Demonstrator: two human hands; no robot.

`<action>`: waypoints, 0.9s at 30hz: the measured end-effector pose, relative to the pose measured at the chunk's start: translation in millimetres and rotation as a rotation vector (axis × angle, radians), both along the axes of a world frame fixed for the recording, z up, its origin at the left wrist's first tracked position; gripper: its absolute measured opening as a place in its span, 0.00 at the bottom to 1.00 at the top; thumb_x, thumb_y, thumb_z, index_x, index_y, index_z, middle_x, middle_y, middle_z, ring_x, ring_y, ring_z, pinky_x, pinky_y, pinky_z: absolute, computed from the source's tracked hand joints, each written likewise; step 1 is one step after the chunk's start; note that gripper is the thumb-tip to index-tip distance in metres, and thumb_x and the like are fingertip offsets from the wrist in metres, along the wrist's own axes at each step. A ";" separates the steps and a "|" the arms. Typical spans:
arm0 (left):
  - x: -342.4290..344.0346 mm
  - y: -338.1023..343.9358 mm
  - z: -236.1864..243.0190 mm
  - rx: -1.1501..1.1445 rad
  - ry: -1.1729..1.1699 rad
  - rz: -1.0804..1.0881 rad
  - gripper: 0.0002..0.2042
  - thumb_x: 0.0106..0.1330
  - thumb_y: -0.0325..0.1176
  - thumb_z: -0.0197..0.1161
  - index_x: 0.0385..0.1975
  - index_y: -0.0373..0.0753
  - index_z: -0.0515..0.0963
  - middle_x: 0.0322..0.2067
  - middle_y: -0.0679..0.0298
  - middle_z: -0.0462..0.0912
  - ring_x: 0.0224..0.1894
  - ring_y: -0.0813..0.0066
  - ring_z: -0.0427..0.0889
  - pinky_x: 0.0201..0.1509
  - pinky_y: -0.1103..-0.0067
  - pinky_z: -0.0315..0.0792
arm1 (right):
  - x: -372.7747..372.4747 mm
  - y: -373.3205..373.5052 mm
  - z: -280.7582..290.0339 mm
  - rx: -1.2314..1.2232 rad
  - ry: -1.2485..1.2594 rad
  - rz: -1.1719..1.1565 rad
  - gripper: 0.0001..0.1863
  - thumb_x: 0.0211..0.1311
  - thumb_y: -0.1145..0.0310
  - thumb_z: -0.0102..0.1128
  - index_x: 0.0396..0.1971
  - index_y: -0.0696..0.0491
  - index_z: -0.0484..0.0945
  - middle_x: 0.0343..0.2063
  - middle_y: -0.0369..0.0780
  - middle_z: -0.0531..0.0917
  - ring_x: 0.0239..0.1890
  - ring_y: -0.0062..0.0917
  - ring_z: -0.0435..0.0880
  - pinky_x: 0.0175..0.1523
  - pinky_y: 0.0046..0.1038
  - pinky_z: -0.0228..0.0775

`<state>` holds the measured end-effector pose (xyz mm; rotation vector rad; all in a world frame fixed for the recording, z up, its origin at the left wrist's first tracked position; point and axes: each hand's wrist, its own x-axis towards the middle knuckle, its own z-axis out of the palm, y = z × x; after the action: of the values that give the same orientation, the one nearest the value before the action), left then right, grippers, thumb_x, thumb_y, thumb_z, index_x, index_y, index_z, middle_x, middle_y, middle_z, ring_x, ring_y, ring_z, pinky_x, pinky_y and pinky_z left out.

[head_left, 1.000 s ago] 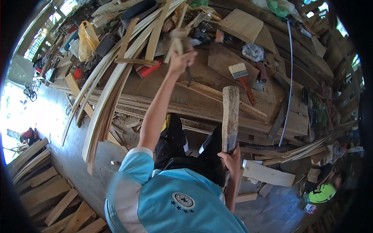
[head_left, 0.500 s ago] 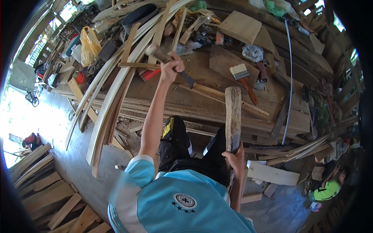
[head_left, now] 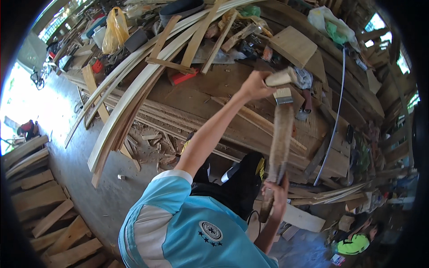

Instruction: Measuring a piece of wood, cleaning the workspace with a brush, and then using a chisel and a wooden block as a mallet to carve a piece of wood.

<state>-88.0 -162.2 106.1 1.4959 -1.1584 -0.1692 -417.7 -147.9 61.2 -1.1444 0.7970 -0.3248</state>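
My left hand (head_left: 260, 85) is closed on a wooden-handled tool (head_left: 280, 77), raised at the centre right just above the top of a rough wooden stick (head_left: 280, 134); its dark blade, seen earlier, is hidden now. Lower right, my right hand (head_left: 275, 195) grips that stick, which stands nearly upright and is blurred. The bristle head of a paintbrush (head_left: 283, 96) shows on the cluttered plank bench (head_left: 201, 96) behind them. A long thin board (head_left: 250, 117) lies across the bench, left of the stick.
Long pale strips (head_left: 129, 107) overhang the bench's left side above the concrete floor (head_left: 89, 169). A yellow plastic bag (head_left: 115, 33) sits at the back. Cut boards (head_left: 53, 214) are stacked lower left. Another person in bright green (head_left: 353, 243) is low at the right edge.
My left hand has swung rightward with the tool, from the middle of the bench to above the stick. The stick in my right hand is now blurred, and the view has shifted.
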 end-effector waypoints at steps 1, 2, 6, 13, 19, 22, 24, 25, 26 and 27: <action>-1.6 -0.5 -2.4 0.001 -0.037 0.017 0.16 0.40 0.33 0.63 0.30 0.31 0.75 0.23 0.58 0.78 0.28 0.78 0.76 0.33 0.80 0.69 | -0.6 -10.4 8.3 0.001 -0.037 -0.027 0.36 0.32 0.80 0.56 0.50 0.54 0.59 0.21 0.42 0.73 0.14 0.26 0.73 0.16 0.25 0.66; -4.7 -1.6 -5.9 0.003 -0.070 0.035 0.15 0.40 0.33 0.63 0.28 0.32 0.75 0.23 0.56 0.78 0.27 0.76 0.77 0.32 0.79 0.69 | 1.7 -18.1 22.9 -0.025 -0.084 -0.075 0.34 0.33 0.79 0.56 0.49 0.55 0.60 0.22 0.43 0.74 0.15 0.27 0.73 0.16 0.25 0.66; -22.7 9.4 -1.9 0.001 -0.122 0.078 0.14 0.36 0.37 0.63 0.22 0.36 0.75 0.20 0.54 0.75 0.24 0.59 0.76 0.29 0.75 0.69 | 12.3 -45.3 68.0 -0.186 -0.277 -0.160 0.25 0.38 0.75 0.54 0.42 0.59 0.62 0.25 0.44 0.72 0.17 0.27 0.72 0.18 0.25 0.66; -28.8 7.6 -1.7 0.061 -0.144 0.098 0.14 0.31 0.36 0.61 0.20 0.38 0.76 0.17 0.53 0.74 0.24 0.54 0.74 0.26 0.70 0.67 | 4.3 -37.0 57.1 0.033 -0.183 -0.125 0.27 0.37 0.73 0.52 0.44 0.58 0.59 0.21 0.43 0.70 0.15 0.28 0.72 0.17 0.26 0.67; -26.1 17.7 -0.3 0.040 -0.128 0.139 0.14 0.30 0.37 0.61 0.20 0.38 0.76 0.16 0.54 0.73 0.22 0.55 0.73 0.25 0.72 0.67 | 10.3 -16.2 91.4 -0.219 -0.355 -0.186 0.32 0.36 0.74 0.54 0.48 0.57 0.56 0.25 0.46 0.70 0.16 0.28 0.72 0.18 0.26 0.67; -25.0 20.7 6.0 0.033 -0.088 0.123 0.14 0.30 0.37 0.61 0.19 0.38 0.76 0.15 0.55 0.73 0.22 0.56 0.73 0.25 0.72 0.67 | 15.4 -17.1 91.0 -0.237 -0.572 -0.282 0.28 0.37 0.74 0.53 0.45 0.60 0.58 0.28 0.48 0.70 0.18 0.28 0.72 0.22 0.24 0.68; -25.1 21.8 6.7 0.027 -0.089 0.110 0.14 0.30 0.37 0.61 0.19 0.38 0.75 0.15 0.55 0.73 0.22 0.56 0.73 0.25 0.72 0.67 | 21.6 -5.8 89.7 -0.415 -0.284 -0.194 0.29 0.36 0.76 0.52 0.45 0.60 0.59 0.27 0.45 0.71 0.21 0.27 0.72 0.25 0.25 0.67; -25.8 22.4 6.7 0.021 -0.091 0.096 0.13 0.29 0.37 0.61 0.18 0.38 0.75 0.14 0.55 0.73 0.22 0.56 0.73 0.25 0.72 0.67 | 27.8 3.1 89.0 -0.363 -0.119 -0.177 0.30 0.35 0.76 0.52 0.46 0.59 0.58 0.26 0.45 0.71 0.20 0.27 0.72 0.24 0.25 0.67; -27.8 26.5 -1.3 0.024 -0.090 0.101 0.13 0.29 0.37 0.61 0.18 0.38 0.75 0.14 0.55 0.73 0.22 0.56 0.73 0.25 0.72 0.67 | 34.8 12.6 91.8 -0.306 0.045 -0.154 0.31 0.35 0.77 0.51 0.47 0.58 0.57 0.26 0.45 0.71 0.19 0.27 0.72 0.23 0.24 0.67; -25.0 26.9 -7.7 -0.035 -0.152 0.092 0.13 0.30 0.37 0.61 0.18 0.38 0.75 0.15 0.55 0.73 0.21 0.56 0.73 0.25 0.72 0.67 | 29.2 8.3 86.5 -0.176 0.014 -0.127 0.35 0.34 0.78 0.51 0.51 0.55 0.54 0.25 0.45 0.71 0.18 0.27 0.71 0.22 0.24 0.67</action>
<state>-113.0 -135.2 98.4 1.5483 -1.2036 0.0282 -388.4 -139.5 147.7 -1.2636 0.8682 -0.5008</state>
